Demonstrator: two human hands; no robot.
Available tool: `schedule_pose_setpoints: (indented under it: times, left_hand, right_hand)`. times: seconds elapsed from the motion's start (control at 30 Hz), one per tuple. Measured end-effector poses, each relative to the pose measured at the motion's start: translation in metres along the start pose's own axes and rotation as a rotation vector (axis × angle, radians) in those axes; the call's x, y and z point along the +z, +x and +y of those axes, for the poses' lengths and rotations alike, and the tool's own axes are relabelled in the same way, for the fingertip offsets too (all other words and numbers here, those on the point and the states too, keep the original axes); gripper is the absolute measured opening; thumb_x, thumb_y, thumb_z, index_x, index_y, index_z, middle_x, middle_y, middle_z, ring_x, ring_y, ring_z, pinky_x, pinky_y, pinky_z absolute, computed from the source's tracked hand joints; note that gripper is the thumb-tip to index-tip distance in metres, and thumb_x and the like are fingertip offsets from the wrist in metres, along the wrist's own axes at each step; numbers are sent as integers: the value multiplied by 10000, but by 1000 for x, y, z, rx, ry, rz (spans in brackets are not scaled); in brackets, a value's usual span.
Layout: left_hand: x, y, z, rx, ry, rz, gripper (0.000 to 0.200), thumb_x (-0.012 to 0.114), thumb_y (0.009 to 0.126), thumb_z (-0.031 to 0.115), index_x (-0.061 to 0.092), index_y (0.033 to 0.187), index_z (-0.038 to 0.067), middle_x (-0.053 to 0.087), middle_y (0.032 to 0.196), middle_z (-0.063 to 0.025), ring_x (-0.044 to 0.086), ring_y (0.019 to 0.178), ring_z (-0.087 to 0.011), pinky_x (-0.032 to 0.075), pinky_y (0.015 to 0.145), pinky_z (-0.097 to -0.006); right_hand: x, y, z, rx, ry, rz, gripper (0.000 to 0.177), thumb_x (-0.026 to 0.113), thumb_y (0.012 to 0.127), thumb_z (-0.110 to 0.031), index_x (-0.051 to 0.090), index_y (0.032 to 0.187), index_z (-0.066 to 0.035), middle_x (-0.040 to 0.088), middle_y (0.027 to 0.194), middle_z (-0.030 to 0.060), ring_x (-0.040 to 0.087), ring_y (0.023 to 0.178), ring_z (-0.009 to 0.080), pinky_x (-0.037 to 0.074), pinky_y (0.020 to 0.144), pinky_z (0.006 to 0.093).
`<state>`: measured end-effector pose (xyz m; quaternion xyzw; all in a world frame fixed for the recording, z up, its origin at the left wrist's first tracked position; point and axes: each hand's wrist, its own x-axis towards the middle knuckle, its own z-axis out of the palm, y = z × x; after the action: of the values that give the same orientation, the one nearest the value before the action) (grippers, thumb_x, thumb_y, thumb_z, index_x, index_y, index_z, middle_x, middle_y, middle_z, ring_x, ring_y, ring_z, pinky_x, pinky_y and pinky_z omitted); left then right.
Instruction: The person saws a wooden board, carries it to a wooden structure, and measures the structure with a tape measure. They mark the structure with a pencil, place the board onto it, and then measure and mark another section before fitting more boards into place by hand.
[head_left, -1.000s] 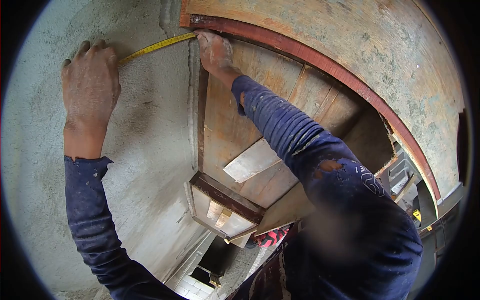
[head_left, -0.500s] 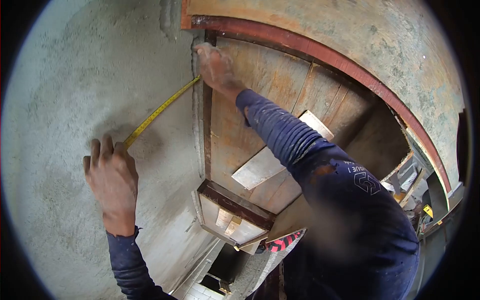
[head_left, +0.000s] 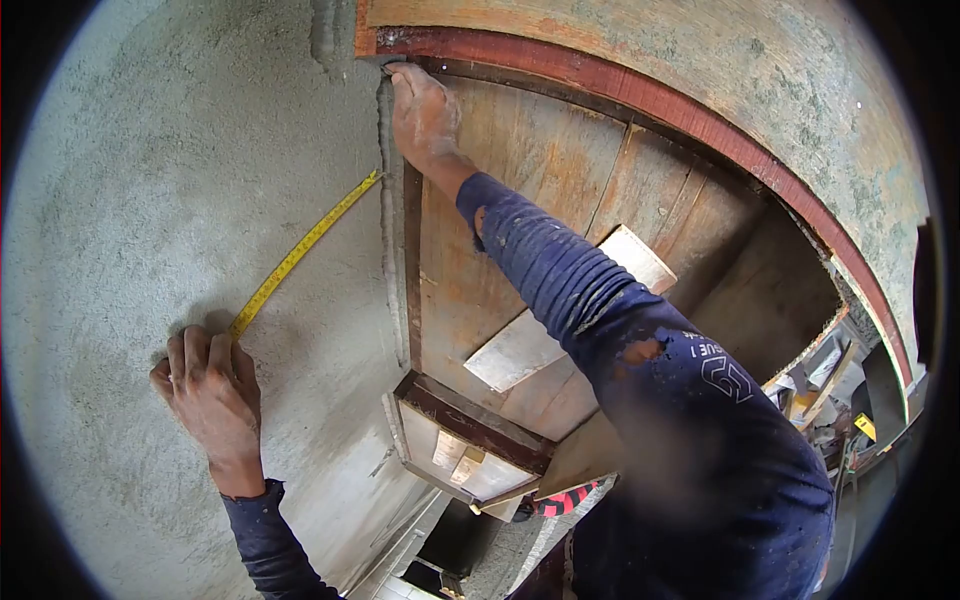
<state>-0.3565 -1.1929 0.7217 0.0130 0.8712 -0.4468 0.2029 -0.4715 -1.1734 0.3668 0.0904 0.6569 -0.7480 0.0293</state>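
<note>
My left hand point(head_left: 212, 395) is low on the grey plastered wall point(head_left: 150, 250), its fingers closed on the lower end of a yellow tape measure point(head_left: 305, 245). The blade slants up to the right across the plaster, and its tip lies by the wall's edge beside the dark wooden frame point(head_left: 412, 260). Higher up, my right hand point(head_left: 425, 115) is closed at the corner under the reddish wooden beam point(head_left: 600, 80). Its fingertips touch the area where wall and beam meet. Whatever it may grip there is too small to make out. The tape tip is below this hand, apart from it.
Behind my right arm are weathered wooden panels point(head_left: 490, 230) with a pale board point(head_left: 520, 350) across them. A small framed box point(head_left: 465, 435) juts out below. Clutter with a yellow item point(head_left: 865, 427) lies at far right.
My right hand has moved up to the corner beneath the beam, away from the tape's tip. My left hand and the tape have slid down and slightly left along the wall.
</note>
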Motion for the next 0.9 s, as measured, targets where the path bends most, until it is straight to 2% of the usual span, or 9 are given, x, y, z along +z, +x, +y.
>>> schedule_pose_setpoints:
  times: [0.13, 0.23, 0.37, 0.47, 0.57, 0.63, 0.77, 0.83, 0.9]
  left_hand:
    - [0, 2, 2, 1, -5, 31, 85, 653, 793, 122, 666, 843, 55, 591, 943, -87, 558, 1023, -253, 359, 873, -406]
    - [-2, 3, 2, 11, -2, 26, 77, 658, 789, 118, 665, 835, 56, 583, 919, -87, 557, 1004, -251, 354, 872, -409]
    - [-3, 4, 4, -22, -12, -22, 82, 670, 779, 120, 665, 832, 57, 579, 915, -84, 556, 993, -252, 352, 868, -406]
    - [-1, 3, 4, -46, -20, -38, 93, 679, 770, 122, 668, 836, 58, 584, 932, -88, 555, 1001, -253, 351, 877, -410]
    - [-1, 5, 2, -29, -13, -1, 100, 679, 768, 124, 672, 841, 57, 589, 951, -95, 554, 1018, -255, 349, 888, -410]
    - [0, 3, 2, -28, 1, -8, 103, 679, 765, 121, 677, 845, 57, 593, 962, -102, 554, 1038, -259, 350, 895, -409]
    - [1, 4, 4, -44, -16, -15, 104, 678, 765, 120, 679, 843, 53, 593, 955, -99, 556, 1043, -256, 353, 888, -403]
    - [2, 2, 2, -41, -22, 7, 125, 677, 756, 113, 677, 864, 49, 595, 971, -101, 564, 1040, -262, 370, 895, -410]
    - [-1, 2, 1, -50, -43, -5, 141, 677, 743, 112, 684, 872, 56, 601, 983, -97, 562, 1052, -259, 370, 895, -412]
  right_hand:
    - [-11, 1, -5, 58, -87, -98, 236, 480, 970, -185, 664, 1048, -59, 678, 985, 198, 642, 944, 391, 490, 853, 441]
    - [-8, 3, 5, -15, -7, -15, 239, 486, 966, -197, 667, 1052, -67, 679, 985, 194, 641, 935, 400, 498, 835, 447]
    - [0, 4, 3, 23, -46, 18, 243, 479, 966, -198, 669, 1047, -69, 681, 987, 186, 641, 937, 399, 499, 835, 448]
    - [-10, 1, -4, 37, -115, -103, 243, 470, 963, -173, 670, 1042, -61, 680, 1001, 182, 637, 958, 390, 490, 854, 443]
    - [-7, 0, -1, 5, -54, -85, 235, 480, 950, -164, 670, 1042, -62, 677, 1002, 190, 636, 967, 382, 488, 865, 442]
    - [-6, -2, -1, 16, 35, 23, 246, 470, 948, -182, 673, 1036, -76, 677, 997, 187, 636, 965, 381, 491, 860, 447]
    - [-4, 4, 2, -51, -42, 14, 278, 437, 967, -213, 675, 1019, -80, 680, 999, 178, 636, 969, 383, 486, 868, 456]
    - [-14, -1, -2, -53, -287, -274, 236, 455, 959, -184, 657, 1060, -114, 680, 1016, 182, 642, 959, 398, 494, 835, 488]
    - [-22, -9, 2, -16, -258, -249, 217, 462, 953, -182, 638, 1061, -114, 678, 1015, 187, 637, 969, 406, 491, 843, 496]
